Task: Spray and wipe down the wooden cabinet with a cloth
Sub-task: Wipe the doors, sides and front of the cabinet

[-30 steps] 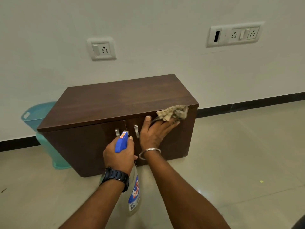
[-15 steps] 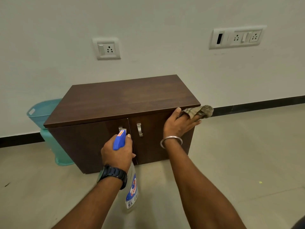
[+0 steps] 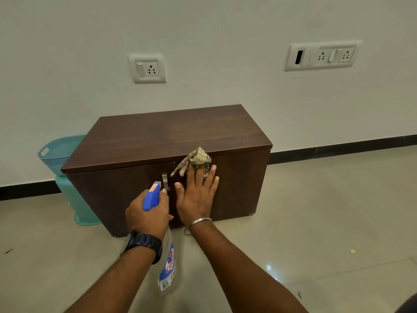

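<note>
A low dark-brown wooden cabinet (image 3: 171,134) with two doors stands on the floor against the white wall. My right hand (image 3: 196,195) lies flat on the right door near its top, pressing a small checked cloth (image 3: 196,159) under the fingertips. My left hand (image 3: 147,216) grips a clear spray bottle (image 3: 167,265) with a blue trigger head (image 3: 151,196), held in front of the doors' seam with the nozzle toward the cabinet. One metal handle (image 3: 165,180) shows between the hands; the other is hidden behind my right hand.
A teal plastic bin (image 3: 65,175) stands behind the cabinet's left end. Wall sockets (image 3: 147,68) and a switch panel (image 3: 321,55) sit above. Glossy tiled floor (image 3: 327,222) stretches to the right, with a black skirting along the wall.
My right hand has swept the cloth from the door's right top corner leftward to near the door seam. The left hand with the bottle has stayed roughly in place.
</note>
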